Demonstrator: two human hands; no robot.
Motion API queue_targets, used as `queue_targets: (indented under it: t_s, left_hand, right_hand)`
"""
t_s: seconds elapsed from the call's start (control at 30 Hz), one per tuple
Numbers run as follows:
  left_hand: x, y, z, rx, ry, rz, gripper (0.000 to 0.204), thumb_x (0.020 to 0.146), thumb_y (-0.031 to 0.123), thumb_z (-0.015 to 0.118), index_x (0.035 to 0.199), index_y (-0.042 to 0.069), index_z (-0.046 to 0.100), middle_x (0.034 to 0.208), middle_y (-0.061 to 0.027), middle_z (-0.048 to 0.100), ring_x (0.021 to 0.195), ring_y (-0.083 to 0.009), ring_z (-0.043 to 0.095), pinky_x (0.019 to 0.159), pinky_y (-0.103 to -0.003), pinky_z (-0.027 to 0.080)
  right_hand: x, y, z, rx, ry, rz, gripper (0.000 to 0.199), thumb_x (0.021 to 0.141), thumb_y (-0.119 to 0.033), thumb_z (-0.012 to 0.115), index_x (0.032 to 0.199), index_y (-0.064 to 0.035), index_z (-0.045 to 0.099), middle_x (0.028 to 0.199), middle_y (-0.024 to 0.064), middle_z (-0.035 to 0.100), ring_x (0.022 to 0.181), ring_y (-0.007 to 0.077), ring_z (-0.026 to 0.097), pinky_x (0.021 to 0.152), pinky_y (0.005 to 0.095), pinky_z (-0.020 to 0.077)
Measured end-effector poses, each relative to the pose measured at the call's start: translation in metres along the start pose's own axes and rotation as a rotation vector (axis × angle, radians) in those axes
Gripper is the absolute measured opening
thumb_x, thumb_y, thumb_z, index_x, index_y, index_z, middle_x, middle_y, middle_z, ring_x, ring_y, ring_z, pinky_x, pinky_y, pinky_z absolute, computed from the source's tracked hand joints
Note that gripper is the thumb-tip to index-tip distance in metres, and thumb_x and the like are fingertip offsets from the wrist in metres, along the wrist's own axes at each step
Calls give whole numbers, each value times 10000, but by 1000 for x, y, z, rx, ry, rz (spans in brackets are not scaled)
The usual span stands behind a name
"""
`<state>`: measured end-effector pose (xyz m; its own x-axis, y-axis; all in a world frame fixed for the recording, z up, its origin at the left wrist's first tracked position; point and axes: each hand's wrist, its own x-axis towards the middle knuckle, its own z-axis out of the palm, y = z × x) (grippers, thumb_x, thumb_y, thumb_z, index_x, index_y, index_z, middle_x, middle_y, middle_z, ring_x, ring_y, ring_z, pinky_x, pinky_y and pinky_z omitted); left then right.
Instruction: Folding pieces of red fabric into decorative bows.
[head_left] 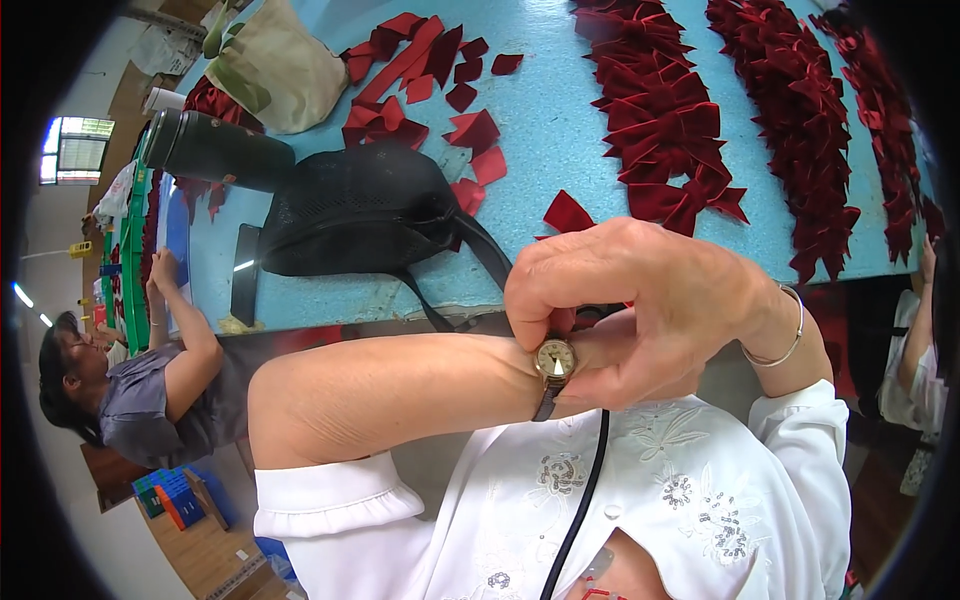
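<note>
My left forearm lies across in front of me, with a small round-faced wristwatch on a dark strap at its wrist. Thumb and fingers of my right hand are closed on the watch from above, pinching around its case and strap. Most of my left hand is covered by the right one, so its fingers do not show. On the table just beyond my hands lie a loose dark-red velvet piece and the near end of a row of red velvet bows.
The blue table carries more rows of bows, red fabric scraps, a black mesh bag with straps over the edge, a dark phone, a dark green bottle and a cream cloth bag. Another person works at left.
</note>
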<state>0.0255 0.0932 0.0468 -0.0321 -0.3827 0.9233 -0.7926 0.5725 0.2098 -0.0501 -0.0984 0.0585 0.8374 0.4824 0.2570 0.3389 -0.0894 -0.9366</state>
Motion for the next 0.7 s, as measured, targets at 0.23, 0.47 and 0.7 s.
queue_targets:
  t_s: [0.23,0.47,0.7]
  left_hand:
    - [-12,-7,-75,-189,507,-170,307,901,141,392,1179,28,329,1215,-90,322,1132,-276,280,966,-418,260]
    - [-26,-17,-129,-340,1033,-343,401,968,159,336,1340,34,252,1387,-91,256,1284,-301,217,1076,-447,215]
    - [-53,-10,-216,-426,1403,-500,464,1016,176,297,1451,39,209,1504,-89,222,1387,-312,184,1154,-462,189]
  right_hand:
    - [-12,-12,6,-206,49,-180,315,561,32,703,853,-7,590,869,114,567,727,242,549,636,315,475]
    - [-15,-13,19,-544,70,-294,364,560,38,710,902,37,585,914,133,546,756,272,497,690,381,434]
    - [-25,-13,12,-336,130,-282,518,585,-42,782,1046,28,556,961,152,546,801,282,526,695,398,421]
